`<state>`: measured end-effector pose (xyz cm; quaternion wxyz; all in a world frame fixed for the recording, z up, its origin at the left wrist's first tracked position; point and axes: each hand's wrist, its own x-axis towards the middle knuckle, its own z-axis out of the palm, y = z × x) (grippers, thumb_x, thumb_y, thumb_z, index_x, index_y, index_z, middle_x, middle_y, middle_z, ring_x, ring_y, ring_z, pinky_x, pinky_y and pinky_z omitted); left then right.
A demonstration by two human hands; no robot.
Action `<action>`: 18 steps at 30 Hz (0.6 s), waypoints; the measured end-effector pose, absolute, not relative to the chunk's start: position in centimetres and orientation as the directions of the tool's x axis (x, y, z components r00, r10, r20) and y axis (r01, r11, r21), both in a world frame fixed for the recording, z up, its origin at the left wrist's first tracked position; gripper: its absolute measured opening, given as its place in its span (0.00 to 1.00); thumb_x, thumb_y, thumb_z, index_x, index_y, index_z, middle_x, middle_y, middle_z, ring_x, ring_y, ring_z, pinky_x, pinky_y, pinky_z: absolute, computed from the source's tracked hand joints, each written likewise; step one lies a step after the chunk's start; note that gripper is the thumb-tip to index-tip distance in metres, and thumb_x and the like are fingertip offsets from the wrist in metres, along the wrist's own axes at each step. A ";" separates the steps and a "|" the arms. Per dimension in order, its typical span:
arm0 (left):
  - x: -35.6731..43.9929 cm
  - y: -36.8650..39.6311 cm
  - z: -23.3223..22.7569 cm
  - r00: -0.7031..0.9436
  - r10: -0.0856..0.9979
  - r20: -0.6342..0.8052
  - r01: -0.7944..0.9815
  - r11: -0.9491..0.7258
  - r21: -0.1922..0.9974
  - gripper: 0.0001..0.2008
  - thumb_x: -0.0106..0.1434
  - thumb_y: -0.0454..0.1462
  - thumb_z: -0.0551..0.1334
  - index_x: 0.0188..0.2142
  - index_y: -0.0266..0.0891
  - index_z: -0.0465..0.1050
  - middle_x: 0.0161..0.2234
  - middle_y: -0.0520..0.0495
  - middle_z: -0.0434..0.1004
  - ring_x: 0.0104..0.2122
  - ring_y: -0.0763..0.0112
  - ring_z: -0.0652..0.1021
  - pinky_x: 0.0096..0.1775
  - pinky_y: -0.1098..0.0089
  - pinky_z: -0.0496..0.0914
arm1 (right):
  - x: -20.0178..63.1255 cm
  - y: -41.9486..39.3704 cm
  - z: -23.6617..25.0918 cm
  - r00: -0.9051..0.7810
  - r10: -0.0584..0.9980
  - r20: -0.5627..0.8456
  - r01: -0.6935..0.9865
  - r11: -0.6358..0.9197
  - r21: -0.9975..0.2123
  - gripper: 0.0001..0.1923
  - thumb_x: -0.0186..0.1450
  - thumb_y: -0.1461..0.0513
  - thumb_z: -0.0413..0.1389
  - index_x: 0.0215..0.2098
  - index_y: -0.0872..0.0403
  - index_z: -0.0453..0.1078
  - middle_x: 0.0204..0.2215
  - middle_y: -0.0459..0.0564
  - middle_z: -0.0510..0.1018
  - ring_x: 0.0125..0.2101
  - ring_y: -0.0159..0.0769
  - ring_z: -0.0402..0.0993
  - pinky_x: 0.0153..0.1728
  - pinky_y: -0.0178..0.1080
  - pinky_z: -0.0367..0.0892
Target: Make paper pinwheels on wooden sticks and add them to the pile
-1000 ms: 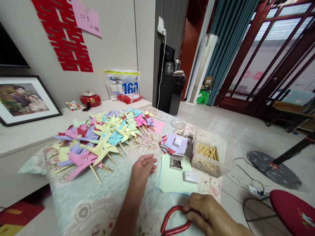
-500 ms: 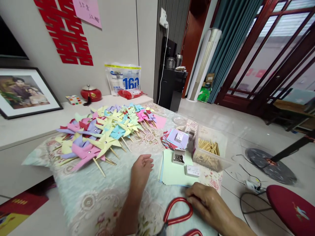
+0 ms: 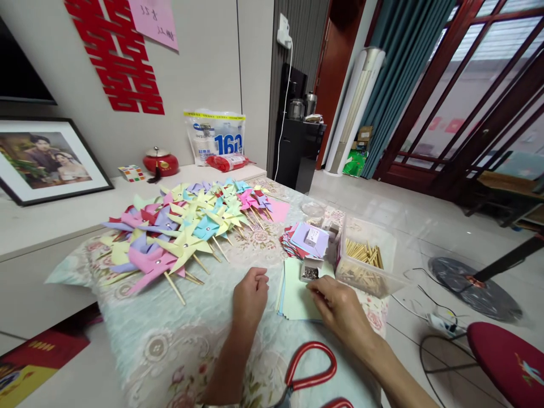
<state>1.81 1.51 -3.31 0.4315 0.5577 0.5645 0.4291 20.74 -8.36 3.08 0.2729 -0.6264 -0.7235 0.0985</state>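
My left hand (image 3: 250,294) lies on the flowered tablecloth, its fingers loosely curled in and nothing showing in them. Over the stack of pale green paper squares (image 3: 295,294) hovers my right hand (image 3: 338,297), thumb and fingertips pinched together. Those fingertips are just below a small open box of metal pins (image 3: 309,273); whether they hold a pin is too small to see. The right hand covers the second small box on the paper. Red-handled scissors (image 3: 312,371) lie between my forearms at the near edge, partly out of view.
Finished paper pinwheels (image 3: 187,243) on sticks are heaped at the left. Smaller paper squares (image 3: 293,241) carry another small box (image 3: 313,237). A clear plastic bin (image 3: 395,283) of short wooden sticks (image 3: 363,255) stands at the right. A red stool (image 3: 505,357) is beyond it.
My right hand has moved up and forward from beside the scissors to the pin box, over the paper. My left hand's fingers have curled in a little more. The view has shifted slightly.
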 end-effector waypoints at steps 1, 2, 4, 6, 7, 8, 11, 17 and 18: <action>1.8 1.5 -3.3 -0.006 1.000 -0.010 0.256 0.011 0.967 0.10 0.55 0.30 0.58 0.35 0.42 0.74 0.31 0.46 0.81 0.28 0.62 0.81 0.36 0.66 0.70 | 20.0 -7.9 3.2 -0.088 0.963 0.255 0.849 0.206 -0.486 0.09 0.68 0.67 0.50 0.40 0.53 0.72 0.35 0.52 0.78 0.35 0.38 0.75 0.36 0.37 0.65; 1.8 1.5 -3.3 -0.004 1.000 -0.010 0.253 0.011 0.967 0.10 0.55 0.30 0.59 0.35 0.42 0.74 0.30 0.46 0.81 0.28 0.62 0.81 0.36 0.66 0.70 | 19.3 -7.5 3.3 -0.112 0.966 0.233 0.849 0.215 -0.483 0.09 0.68 0.67 0.50 0.39 0.53 0.73 0.35 0.52 0.78 0.35 0.38 0.75 0.36 0.37 0.65; 1.7 1.5 -3.3 0.000 1.000 -0.001 0.261 0.001 0.965 0.10 0.55 0.30 0.59 0.35 0.42 0.74 0.30 0.46 0.82 0.29 0.62 0.81 0.36 0.66 0.70 | 17.8 -6.8 3.6 -0.167 0.969 0.182 0.853 0.234 -0.467 0.09 0.68 0.67 0.51 0.38 0.54 0.73 0.34 0.51 0.78 0.35 0.37 0.74 0.36 0.36 0.64; 1.7 1.5 -3.2 0.005 1.000 0.016 0.288 -0.017 0.958 0.10 0.55 0.29 0.59 0.35 0.42 0.74 0.31 0.46 0.82 0.30 0.61 0.82 0.37 0.66 0.70 | 16.5 -6.4 4.0 -0.226 0.966 0.128 0.856 0.260 -0.447 0.08 0.67 0.68 0.52 0.38 0.54 0.73 0.34 0.50 0.78 0.35 0.36 0.74 0.35 0.34 0.62; 1.6 1.5 -3.1 0.008 1.000 0.024 0.310 -0.025 0.950 0.10 0.55 0.29 0.59 0.36 0.42 0.74 0.31 0.45 0.82 0.31 0.61 0.82 0.37 0.66 0.71 | 16.0 -6.2 4.3 -0.254 0.962 0.103 0.858 0.274 -0.435 0.08 0.67 0.68 0.52 0.37 0.54 0.73 0.34 0.50 0.78 0.35 0.36 0.74 0.35 0.34 0.62; 1.6 1.5 -3.0 0.012 1.000 0.029 0.338 -0.031 0.941 0.10 0.56 0.29 0.59 0.36 0.41 0.74 0.32 0.45 0.83 0.33 0.61 0.82 0.38 0.67 0.71 | 15.6 -6.1 4.6 -0.282 0.956 0.080 0.860 0.289 -0.420 0.07 0.66 0.67 0.53 0.37 0.54 0.73 0.34 0.50 0.78 0.34 0.36 0.74 0.34 0.34 0.61; 1.6 1.5 -2.8 0.038 0.999 0.020 0.426 -0.034 0.904 0.11 0.59 0.28 0.56 0.38 0.40 0.74 0.34 0.45 0.83 0.37 0.62 0.82 0.40 0.67 0.71 | 15.6 -5.6 5.8 -0.336 0.940 0.053 0.871 0.332 -0.362 0.06 0.65 0.67 0.54 0.35 0.54 0.73 0.33 0.49 0.79 0.32 0.34 0.74 0.32 0.33 0.59; 1.7 1.6 -3.4 0.064 0.998 -0.025 0.474 -0.008 0.880 0.13 0.63 0.28 0.54 0.43 0.37 0.72 0.38 0.43 0.83 0.39 0.64 0.82 0.41 0.67 0.71 | 19.8 -1.9 10.2 -0.263 0.960 0.098 0.944 0.277 -0.182 0.08 0.66 0.66 0.53 0.37 0.54 0.75 0.35 0.50 0.81 0.35 0.36 0.76 0.34 0.34 0.59; 1.7 1.6 -3.5 0.064 0.998 -0.024 0.476 -0.009 0.879 0.12 0.63 0.28 0.54 0.43 0.37 0.73 0.38 0.43 0.83 0.39 0.64 0.82 0.41 0.67 0.71 | 20.7 -0.9 10.9 -0.232 0.971 0.065 0.964 0.238 -0.116 0.09 0.67 0.65 0.52 0.37 0.54 0.76 0.35 0.51 0.81 0.35 0.36 0.76 0.34 0.34 0.59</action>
